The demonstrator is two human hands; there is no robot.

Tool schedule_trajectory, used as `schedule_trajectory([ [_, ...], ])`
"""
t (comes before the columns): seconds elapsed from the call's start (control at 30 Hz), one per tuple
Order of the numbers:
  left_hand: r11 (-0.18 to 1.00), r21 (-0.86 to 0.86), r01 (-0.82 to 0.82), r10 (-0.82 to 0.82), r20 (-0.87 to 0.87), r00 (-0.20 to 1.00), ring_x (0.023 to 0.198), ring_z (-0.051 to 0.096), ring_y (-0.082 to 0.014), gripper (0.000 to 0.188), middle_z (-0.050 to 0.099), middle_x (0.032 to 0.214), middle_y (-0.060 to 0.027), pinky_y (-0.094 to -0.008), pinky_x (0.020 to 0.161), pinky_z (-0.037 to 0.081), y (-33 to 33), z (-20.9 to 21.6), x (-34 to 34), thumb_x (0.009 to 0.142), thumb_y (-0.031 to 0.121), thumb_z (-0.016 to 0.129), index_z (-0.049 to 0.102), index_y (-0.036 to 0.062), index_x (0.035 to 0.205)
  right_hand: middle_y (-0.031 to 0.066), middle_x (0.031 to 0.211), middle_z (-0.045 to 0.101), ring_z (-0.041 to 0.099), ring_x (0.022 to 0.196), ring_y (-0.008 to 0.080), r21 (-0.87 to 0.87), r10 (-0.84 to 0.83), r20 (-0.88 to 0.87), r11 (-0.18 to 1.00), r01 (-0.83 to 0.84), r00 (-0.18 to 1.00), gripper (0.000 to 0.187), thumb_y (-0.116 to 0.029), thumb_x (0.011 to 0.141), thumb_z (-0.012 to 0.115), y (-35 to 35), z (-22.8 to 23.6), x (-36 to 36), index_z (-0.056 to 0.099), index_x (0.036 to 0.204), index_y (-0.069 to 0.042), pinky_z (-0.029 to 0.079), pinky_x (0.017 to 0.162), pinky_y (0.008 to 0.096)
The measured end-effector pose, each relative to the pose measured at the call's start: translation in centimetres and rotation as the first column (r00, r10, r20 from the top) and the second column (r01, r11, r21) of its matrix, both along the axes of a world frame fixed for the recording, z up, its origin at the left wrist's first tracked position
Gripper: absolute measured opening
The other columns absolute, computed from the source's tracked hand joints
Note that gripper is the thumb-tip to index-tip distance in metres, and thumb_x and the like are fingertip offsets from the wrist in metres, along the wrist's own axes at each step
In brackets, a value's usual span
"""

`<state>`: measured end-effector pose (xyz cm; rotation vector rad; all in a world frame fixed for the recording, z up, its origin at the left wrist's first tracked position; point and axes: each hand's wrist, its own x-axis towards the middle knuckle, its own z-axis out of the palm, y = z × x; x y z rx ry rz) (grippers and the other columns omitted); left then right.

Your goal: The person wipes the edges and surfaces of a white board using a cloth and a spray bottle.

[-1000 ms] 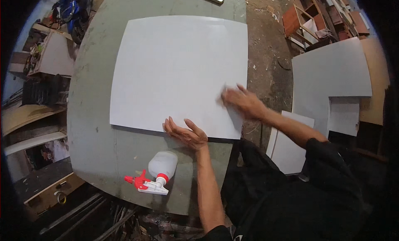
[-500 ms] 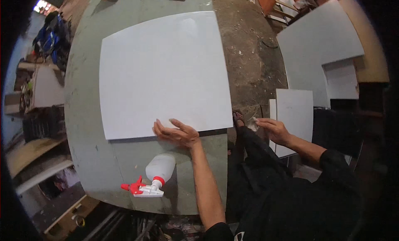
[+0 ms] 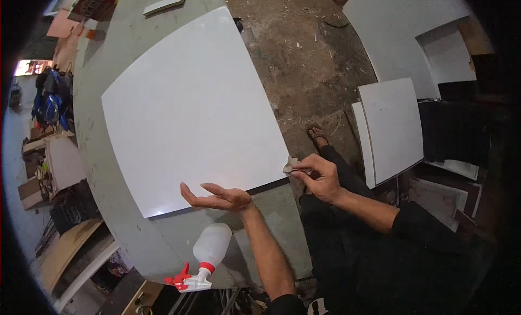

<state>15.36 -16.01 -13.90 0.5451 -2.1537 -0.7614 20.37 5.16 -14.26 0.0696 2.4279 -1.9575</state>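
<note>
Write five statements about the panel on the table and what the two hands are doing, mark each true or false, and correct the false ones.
1. The right hand pinches a crumpled pale wad. True.
2. The wad lies loose in the middle of the white panel. False: it is in the right hand, by the white panel's near right corner.
3. The white panel lies on a greenish table. True.
4. A spray bottle with a red-and-white head is on the table, on the panel's near side. True.
5. The left hand has a grip around the spray bottle. False: the left hand is open and holds nothing, at the panel's near edge.
</note>
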Motion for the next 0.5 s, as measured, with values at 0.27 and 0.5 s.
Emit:
schedule_trajectory([
  [0.27, 0.960, 0.123, 0.253, -0.245, -0.074, 0.967, 0.138, 0.032, -0.0327, 0.058, 0.036, 0.142, -0.0207, -0.0513, 0.119, 0.017, 1.0, -1.7, -4.8, 0.103, 0.043, 0.029, 0.029, 0.0006, 0.141, 0.0113, 0.073, 0.063, 0.059, 0.062, 0.0173, 0.233, -0.161, -0.031, 0.959, 0.163, 0.987, 0.016, -0.010, 0.083, 0.075, -0.3, -0.5, -2.6, 0.064, 0.077, 0.001, 0.046, 0.055, 0.0328],
  [0.5, 0.975, 0.139, 0.171, -0.180, 0.052, 0.982, 0.138, 0.031, -0.0329, 0.065, 0.037, 0.141, -0.0197, -0.0542, 0.118, 0.017, 1.9, -1.4, -5.8, 0.102, 0.053, 0.018, 0.032, 0.0022, 0.140, 0.0097, 0.066, 0.061, 0.056, 0.057, 0.0145, 0.130, -0.151, 0.051, 0.981, 0.144, 0.987, 0.017, -0.009, 0.082, 0.075, -0.2, -0.5, -0.7, 0.063, 0.074, 0.000, 0.042, 0.054, 0.0310],
])
